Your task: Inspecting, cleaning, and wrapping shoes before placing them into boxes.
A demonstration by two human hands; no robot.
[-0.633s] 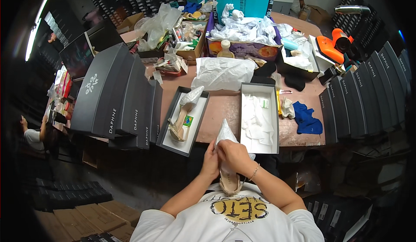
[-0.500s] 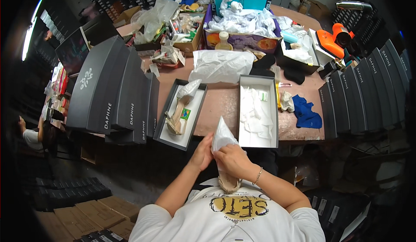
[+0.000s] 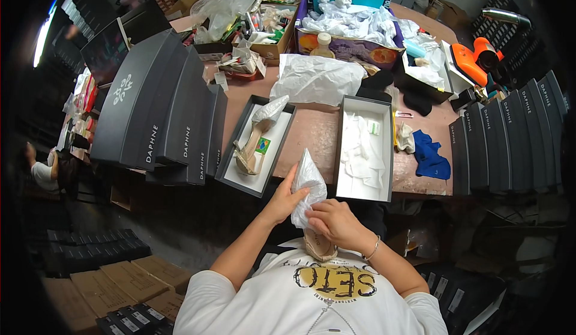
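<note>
A beige shoe (image 3: 321, 248) lies toe-away in front of my chest, its pointed toe covered in thin white wrap (image 3: 309, 182). My left hand (image 3: 283, 200) closes round the left side of the wrapped toe, thumb across the top. Against the lower right edge of the wrap, my right hand (image 3: 341, 222) has its fingers curled onto the shoe. A matching shoe (image 3: 252, 149), its toe also wrapped, lies in the dark shoebox (image 3: 225, 176) to the left. White tissue paper (image 3: 362, 155) lines the other open box (image 3: 389, 149) at right.
Stacked dark shoeboxes stand at left (image 3: 135, 107) and right (image 3: 516, 137) of the table. Behind lie a white paper sheet (image 3: 318, 80) and a purple carton (image 3: 354, 54) of crumpled paper. A blue cloth (image 3: 431, 158) lies beside the right box. Another person (image 3: 47, 173) sits far left.
My right hand has slid down off the toe toward the shoe's middle. My left thumb now lies over the wrap, and more of the wrapped toe shows. The view has shifted slightly.
</note>
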